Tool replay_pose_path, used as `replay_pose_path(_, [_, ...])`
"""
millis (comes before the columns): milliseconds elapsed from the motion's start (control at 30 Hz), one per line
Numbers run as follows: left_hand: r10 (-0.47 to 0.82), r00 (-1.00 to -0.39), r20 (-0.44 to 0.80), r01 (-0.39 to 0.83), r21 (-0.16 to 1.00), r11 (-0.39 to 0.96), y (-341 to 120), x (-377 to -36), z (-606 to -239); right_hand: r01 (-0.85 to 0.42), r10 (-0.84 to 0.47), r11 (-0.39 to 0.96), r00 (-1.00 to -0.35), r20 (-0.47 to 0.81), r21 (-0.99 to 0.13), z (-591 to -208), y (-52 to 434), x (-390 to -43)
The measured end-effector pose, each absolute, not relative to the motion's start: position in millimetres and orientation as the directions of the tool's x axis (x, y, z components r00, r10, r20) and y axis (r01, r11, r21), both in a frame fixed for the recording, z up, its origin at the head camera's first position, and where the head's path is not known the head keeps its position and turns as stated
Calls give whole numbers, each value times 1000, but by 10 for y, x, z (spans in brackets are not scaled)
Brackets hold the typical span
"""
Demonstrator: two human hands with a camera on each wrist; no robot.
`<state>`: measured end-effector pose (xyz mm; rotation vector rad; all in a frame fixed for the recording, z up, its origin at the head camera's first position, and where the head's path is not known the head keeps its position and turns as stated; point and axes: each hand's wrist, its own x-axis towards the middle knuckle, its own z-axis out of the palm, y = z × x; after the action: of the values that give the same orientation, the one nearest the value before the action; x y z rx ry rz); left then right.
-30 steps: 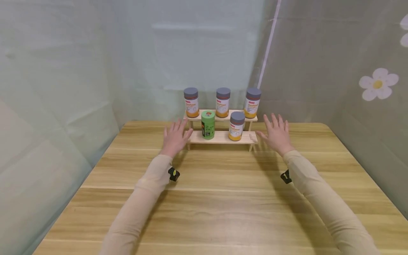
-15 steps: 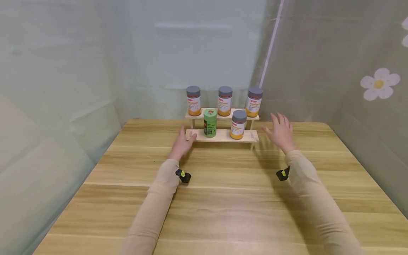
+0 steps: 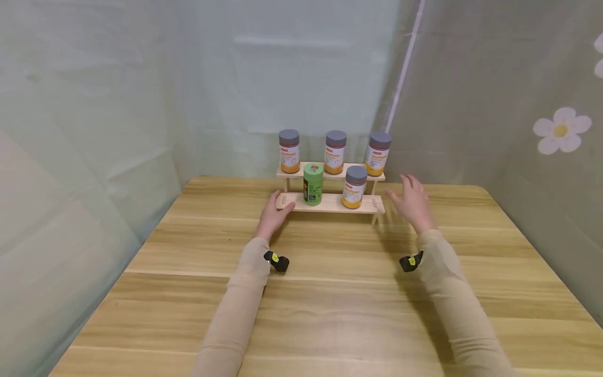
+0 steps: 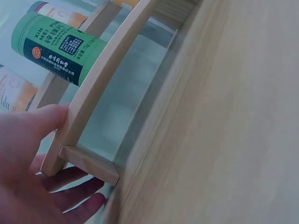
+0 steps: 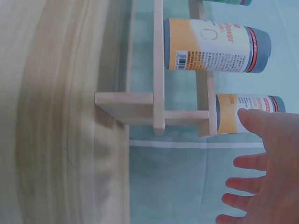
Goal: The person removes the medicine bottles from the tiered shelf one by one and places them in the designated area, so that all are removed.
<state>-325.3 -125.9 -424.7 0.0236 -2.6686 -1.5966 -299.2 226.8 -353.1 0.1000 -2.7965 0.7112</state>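
A two-tier wooden display stand (image 3: pixel 330 203) stands near the table's back. My left hand (image 3: pixel 273 214) holds the left end of its lower shelf. In the left wrist view the thumb (image 4: pixel 53 116) lies on the board's front edge and the other fingers reach round its end, partly hidden. My right hand (image 3: pixel 412 204) hovers to the right of the stand, apart from it, fingers spread and holding nothing. The lower shelf bears a green bottle (image 3: pixel 313 184) and a grey-lidded supplement bottle (image 3: pixel 354 187). Three matching grey-lidded bottles (image 3: pixel 335 153) stand upright on the upper shelf.
The stand rests on a wood-grain table (image 3: pixel 330 314). Pale cloth (image 3: pixel 292 68) hangs behind and to the left, grey cloth (image 3: pixel 480 94) with white flowers to the right. Each wrist wears a small black camera (image 3: pixel 277 262).
My left hand has moved right, closing from spread fingers onto the lower shelf's left end. The right hand's fingers have drawn together slightly beside the stand. The bottles keep their places on the shelves.
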Motion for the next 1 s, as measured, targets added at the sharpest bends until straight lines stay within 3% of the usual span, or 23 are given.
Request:
replay_pose_path(367, [-28,-999,18,3,891,454,-1280,-3270,-4281,-152,-27,833,-972,235,-532,-3659,2266,-3050])
replay_pose_path(1000, [-18,-1000,19,10,905,424,-1302,-3301,-4262,-231,-83,746,-963,257,-625,-3518,2295,-3396])
